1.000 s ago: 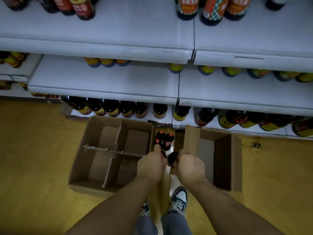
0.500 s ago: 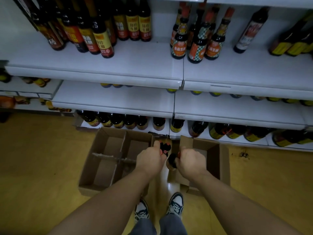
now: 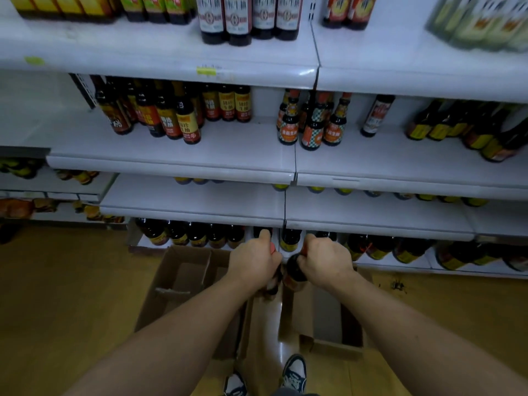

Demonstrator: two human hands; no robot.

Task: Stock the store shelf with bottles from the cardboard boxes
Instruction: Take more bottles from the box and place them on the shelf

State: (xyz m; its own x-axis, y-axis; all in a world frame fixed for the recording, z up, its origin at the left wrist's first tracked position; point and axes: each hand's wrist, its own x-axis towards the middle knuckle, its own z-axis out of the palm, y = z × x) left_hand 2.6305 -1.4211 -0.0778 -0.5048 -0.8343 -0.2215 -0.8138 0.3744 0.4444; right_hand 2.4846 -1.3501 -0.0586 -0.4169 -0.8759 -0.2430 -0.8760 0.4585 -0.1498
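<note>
My left hand (image 3: 255, 262) grips a dark bottle (image 3: 273, 282) by its red-capped neck; most of that bottle is hidden under the hand. My right hand (image 3: 325, 261) grips a second dark bottle (image 3: 294, 274) by the neck, its body hanging below the fist. Both bottles hang above the gap between two cardboard boxes on the floor: a left box (image 3: 171, 284) with cardboard dividers and a right box (image 3: 337, 338). The white store shelf (image 3: 228, 155) rises in front, with bare room along its front edge.
Rows of dark sauce bottles (image 3: 177, 118) stand on the middle shelf, more bottles (image 3: 311, 124) to their right, and a low row (image 3: 197, 234) on the bottom shelf. My shoes (image 3: 294, 372) stand between the boxes on the yellow floor (image 3: 57, 295).
Both hands have lifted their bottles up out of the box. My head has tilted up, so higher shelves are in view and the boxes sit lower in the frame.
</note>
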